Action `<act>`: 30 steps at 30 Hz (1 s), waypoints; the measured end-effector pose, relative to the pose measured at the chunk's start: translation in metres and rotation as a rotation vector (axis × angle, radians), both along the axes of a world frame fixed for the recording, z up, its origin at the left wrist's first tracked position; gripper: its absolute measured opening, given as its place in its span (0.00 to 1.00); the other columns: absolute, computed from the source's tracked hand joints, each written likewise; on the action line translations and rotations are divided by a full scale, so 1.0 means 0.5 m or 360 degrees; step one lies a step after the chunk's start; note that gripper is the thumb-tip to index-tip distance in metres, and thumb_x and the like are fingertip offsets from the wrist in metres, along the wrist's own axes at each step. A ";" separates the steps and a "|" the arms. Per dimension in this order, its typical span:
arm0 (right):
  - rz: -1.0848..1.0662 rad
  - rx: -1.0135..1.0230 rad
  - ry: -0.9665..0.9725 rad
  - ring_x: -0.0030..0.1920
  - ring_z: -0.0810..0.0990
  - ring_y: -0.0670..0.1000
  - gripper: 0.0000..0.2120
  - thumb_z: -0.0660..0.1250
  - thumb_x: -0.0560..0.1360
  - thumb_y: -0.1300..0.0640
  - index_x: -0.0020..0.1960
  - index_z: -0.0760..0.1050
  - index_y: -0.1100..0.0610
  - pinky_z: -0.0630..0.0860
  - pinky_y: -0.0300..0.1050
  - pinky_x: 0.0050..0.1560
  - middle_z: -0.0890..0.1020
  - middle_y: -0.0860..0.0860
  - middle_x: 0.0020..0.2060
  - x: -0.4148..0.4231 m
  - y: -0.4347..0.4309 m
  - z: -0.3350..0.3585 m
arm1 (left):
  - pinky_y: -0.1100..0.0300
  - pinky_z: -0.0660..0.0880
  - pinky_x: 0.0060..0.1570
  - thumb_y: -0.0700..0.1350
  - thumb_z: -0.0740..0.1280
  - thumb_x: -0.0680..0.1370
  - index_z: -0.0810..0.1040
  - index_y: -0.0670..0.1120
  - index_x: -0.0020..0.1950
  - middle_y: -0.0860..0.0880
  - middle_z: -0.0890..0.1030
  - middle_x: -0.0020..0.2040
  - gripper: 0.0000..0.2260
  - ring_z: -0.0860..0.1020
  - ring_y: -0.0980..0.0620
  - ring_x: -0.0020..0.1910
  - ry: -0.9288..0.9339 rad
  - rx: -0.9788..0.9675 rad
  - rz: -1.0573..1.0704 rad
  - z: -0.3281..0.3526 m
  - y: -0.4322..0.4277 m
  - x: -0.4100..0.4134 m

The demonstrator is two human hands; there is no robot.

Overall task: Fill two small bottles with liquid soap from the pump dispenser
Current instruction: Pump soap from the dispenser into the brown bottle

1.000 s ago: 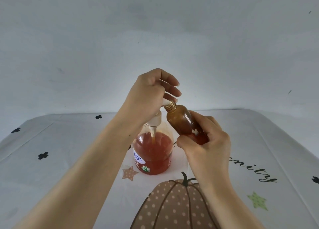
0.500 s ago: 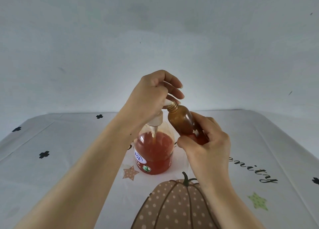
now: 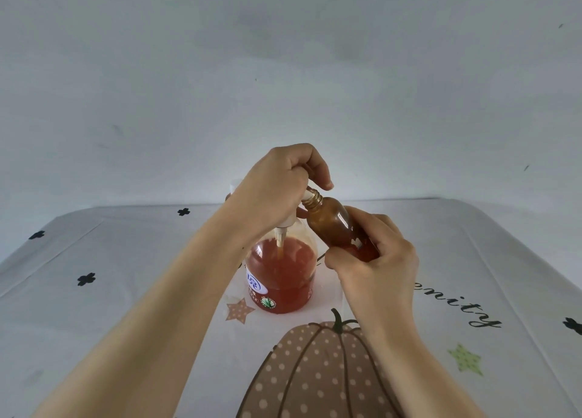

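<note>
The right grip is clamping the small bottle by its lower body — light, stiff, likely soap-slick — while the left grip is curling over the head of the pump dispenser.

Amber bottle; red-orange soap dispenser; pumpkin-print tablecloth

Soft, even, rather cool light fills the view, brightest on the wall behind the centre and greying toward the corners at 10 and 2 o'clock; shadows on the table barely show. The pump dispenser glows red as light passes through it, and the small bottle carries a thin pale sheen. Focus is crisp at the centre, while the wide lens bows the table's edges at 9 and 3 o'clock.
</note>
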State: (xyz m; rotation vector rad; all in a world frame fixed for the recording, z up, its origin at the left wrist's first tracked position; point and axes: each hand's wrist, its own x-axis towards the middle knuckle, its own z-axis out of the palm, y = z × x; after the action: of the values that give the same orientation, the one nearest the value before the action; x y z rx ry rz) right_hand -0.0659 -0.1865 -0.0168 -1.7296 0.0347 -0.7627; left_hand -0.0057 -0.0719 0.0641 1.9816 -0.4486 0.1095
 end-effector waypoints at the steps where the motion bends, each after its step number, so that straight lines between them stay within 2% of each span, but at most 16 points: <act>1: 0.0001 -0.0008 0.0001 0.40 0.78 0.41 0.20 0.67 0.57 0.61 0.42 0.80 0.38 0.70 0.28 0.38 0.79 0.39 0.39 0.001 0.000 0.000 | 0.63 0.75 0.30 0.30 0.51 0.71 0.78 0.49 0.37 0.48 0.84 0.46 0.20 0.82 0.37 0.44 -0.0004 -0.0020 0.0006 0.000 -0.002 0.000; 3: -0.0001 -0.0020 -0.0010 0.40 0.78 0.42 0.20 0.67 0.57 0.61 0.42 0.80 0.38 0.69 0.28 0.38 0.79 0.39 0.40 0.003 0.000 0.001 | 0.66 0.73 0.29 0.29 0.52 0.71 0.78 0.49 0.37 0.52 0.85 0.43 0.19 0.83 0.45 0.43 -0.0025 -0.0089 0.0029 0.003 -0.004 0.000; 6: 0.0001 -0.0018 -0.0038 0.39 0.78 0.41 0.20 0.67 0.58 0.61 0.43 0.80 0.39 0.69 0.28 0.38 0.79 0.40 0.40 0.004 -0.001 0.002 | 0.70 0.70 0.26 0.29 0.52 0.71 0.77 0.48 0.37 0.52 0.84 0.41 0.18 0.83 0.49 0.41 -0.0086 -0.0190 0.0108 0.003 -0.007 0.000; 9: -0.0006 -0.0041 -0.0069 0.39 0.78 0.42 0.20 0.67 0.59 0.62 0.46 0.82 0.43 0.70 0.29 0.38 0.79 0.43 0.40 0.004 0.001 0.001 | 0.64 0.73 0.32 0.29 0.53 0.69 0.77 0.47 0.39 0.50 0.84 0.40 0.18 0.83 0.52 0.40 -0.0172 -0.0269 0.0142 0.003 -0.006 0.002; 11: -0.0010 -0.0060 -0.0082 0.39 0.77 0.43 0.20 0.67 0.59 0.62 0.48 0.83 0.45 0.69 0.29 0.38 0.79 0.44 0.40 0.005 0.004 0.001 | 0.64 0.74 0.32 0.28 0.53 0.70 0.77 0.46 0.40 0.49 0.83 0.39 0.18 0.83 0.53 0.36 -0.0183 -0.0336 0.0145 0.004 -0.004 0.006; 14: -0.0007 -0.0052 -0.0089 0.38 0.78 0.43 0.20 0.67 0.59 0.63 0.48 0.82 0.45 0.69 0.28 0.37 0.79 0.44 0.40 0.007 0.004 0.000 | 0.66 0.72 0.28 0.27 0.52 0.71 0.77 0.45 0.40 0.48 0.82 0.37 0.18 0.81 0.53 0.33 -0.0142 -0.0435 0.0121 0.004 -0.004 0.010; 18: -0.0003 -0.0042 -0.0097 0.38 0.78 0.43 0.21 0.67 0.59 0.62 0.46 0.81 0.42 0.69 0.28 0.37 0.79 0.44 0.40 0.007 0.005 0.001 | 0.66 0.73 0.28 0.27 0.51 0.71 0.77 0.44 0.41 0.47 0.82 0.37 0.18 0.81 0.53 0.32 -0.0120 -0.0437 0.0083 0.003 -0.002 0.011; 22: 0.0004 -0.0042 -0.0084 0.38 0.78 0.43 0.20 0.68 0.59 0.62 0.48 0.83 0.46 0.70 0.28 0.37 0.80 0.44 0.40 0.004 0.005 0.002 | 0.67 0.72 0.27 0.27 0.51 0.71 0.77 0.44 0.42 0.47 0.82 0.37 0.19 0.81 0.53 0.32 -0.0097 -0.0420 0.0053 0.004 -0.002 0.011; 30: 0.0004 -0.0012 -0.0060 0.38 0.78 0.43 0.20 0.68 0.58 0.61 0.48 0.83 0.46 0.70 0.29 0.38 0.80 0.43 0.40 0.006 0.003 0.001 | 0.63 0.74 0.32 0.28 0.52 0.70 0.78 0.47 0.40 0.52 0.83 0.34 0.20 0.81 0.52 0.35 -0.0081 -0.0323 0.0023 0.004 0.001 0.016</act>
State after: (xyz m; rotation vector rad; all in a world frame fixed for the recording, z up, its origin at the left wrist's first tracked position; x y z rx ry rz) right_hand -0.0631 -0.1849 -0.0164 -1.7218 0.0037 -0.7946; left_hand 0.0025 -0.0715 0.0660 1.7859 -0.4382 0.2069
